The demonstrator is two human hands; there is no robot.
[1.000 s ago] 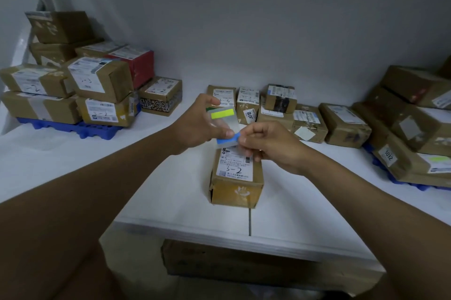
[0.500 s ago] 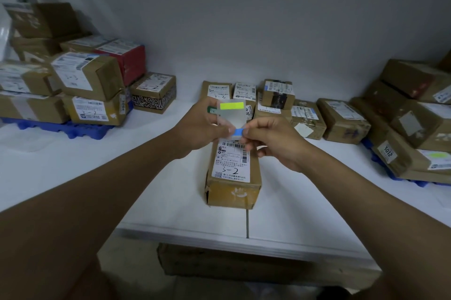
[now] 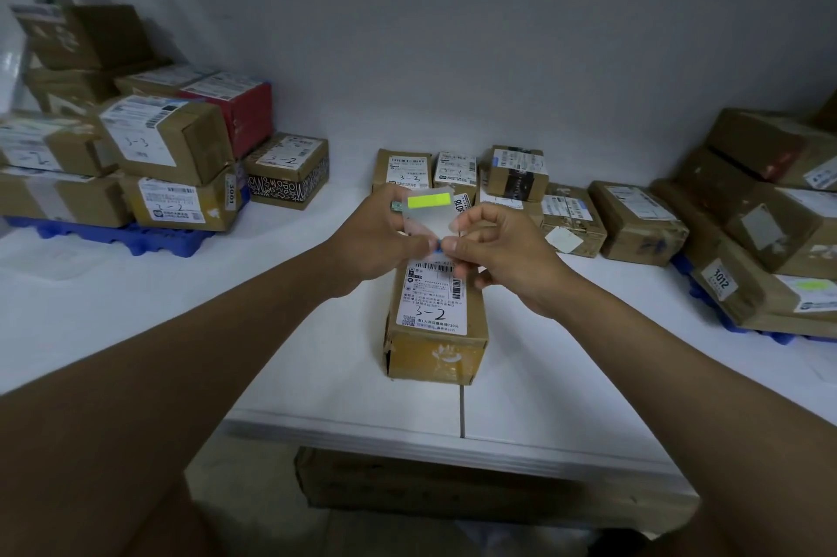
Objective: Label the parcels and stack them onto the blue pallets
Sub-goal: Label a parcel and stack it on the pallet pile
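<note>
White table [image 3: 317,375], hands hiding parcel [image 3: 435,330] top

I am in a parcel sorting room. Brown boxes [image 3: 437,321] with shipping stickers and numbers written on them sit all over a long white table [image 3: 290,357] by a plain wall [image 3: 453,35]. More boxes are piled on blue pallets [image 3: 136,237] at both sides
</note>
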